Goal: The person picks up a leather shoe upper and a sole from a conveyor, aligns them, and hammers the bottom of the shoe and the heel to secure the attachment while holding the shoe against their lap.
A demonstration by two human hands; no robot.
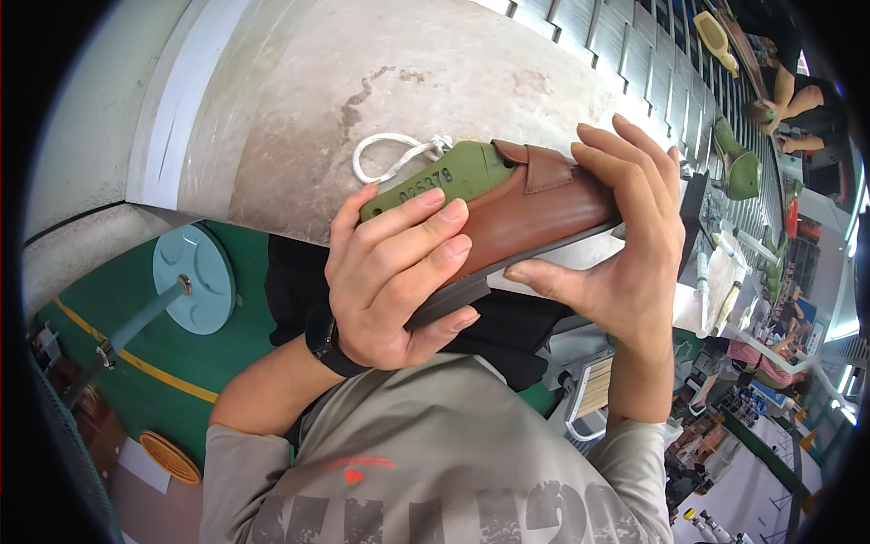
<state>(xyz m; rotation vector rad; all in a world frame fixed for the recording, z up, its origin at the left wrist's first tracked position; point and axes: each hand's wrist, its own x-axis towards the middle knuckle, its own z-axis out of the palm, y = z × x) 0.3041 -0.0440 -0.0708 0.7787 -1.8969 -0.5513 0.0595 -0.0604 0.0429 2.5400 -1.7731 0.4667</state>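
A brown leather shoe (507,222) with a dark sole (453,297) is held over the near edge of the metal bench. Inside it sits a green shoe last (476,168), with a white cord loop (440,143) tied at its top. My left hand (390,272) grips the heel end, its fingers laid over the last and the upper and its thumb below the sole. Around the toe end curve the fingers of my right hand (639,236), the thumb by the sole edge. Both palms hide parts of the shoe.
Beyond the bench top (299,109) runs a roller conveyor (625,50) carrying another green last (741,172). Pen-like tools (727,306) lie at the right. A blue round stool (195,281) stands at the left. Another person's hand (784,104) works at the far right.
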